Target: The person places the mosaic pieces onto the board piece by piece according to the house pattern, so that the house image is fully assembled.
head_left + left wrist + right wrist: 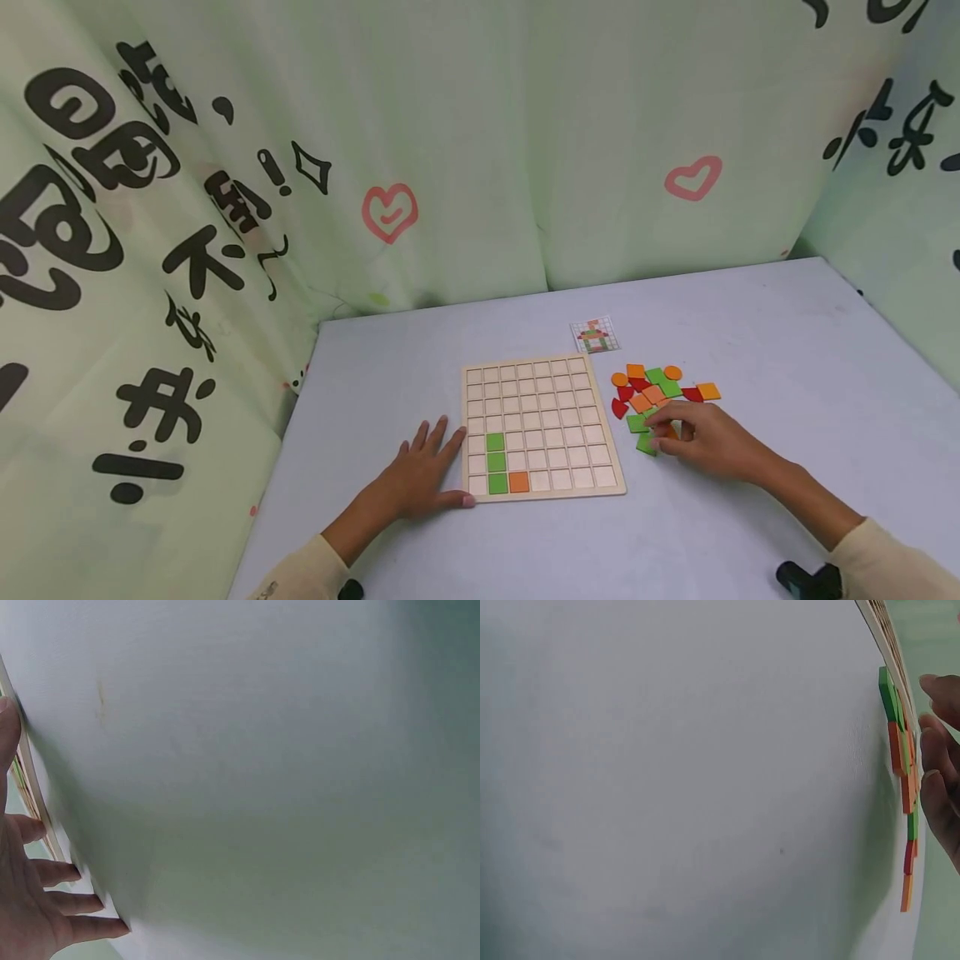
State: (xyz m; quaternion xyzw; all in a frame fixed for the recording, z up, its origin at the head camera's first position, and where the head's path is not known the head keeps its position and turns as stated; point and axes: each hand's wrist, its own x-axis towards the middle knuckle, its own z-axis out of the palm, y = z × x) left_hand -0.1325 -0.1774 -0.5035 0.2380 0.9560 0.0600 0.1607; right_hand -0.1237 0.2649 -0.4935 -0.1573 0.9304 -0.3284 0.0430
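Observation:
A wooden grid board (552,415) lies on the table, with three green square tiles (496,462) stacked in one column and an orange square tile (518,482) beside the lowest. My left hand (423,475) rests at the board's left edge, fingers spread and thumb at the near corner; the left wrist view shows the same hand (30,885) along the board's side. Over the loose tiles (652,396) right of the board, my right hand (705,437) reaches with fingers bent. In the right wrist view, this hand (941,750) shows nothing between thumb and fingers.
A small picture card (595,334) with a coloured grid pattern lies behind the board. The loose tiles include orange, green and red pieces, some round. A pale green curtain (465,125) hangs behind the white table (750,333).

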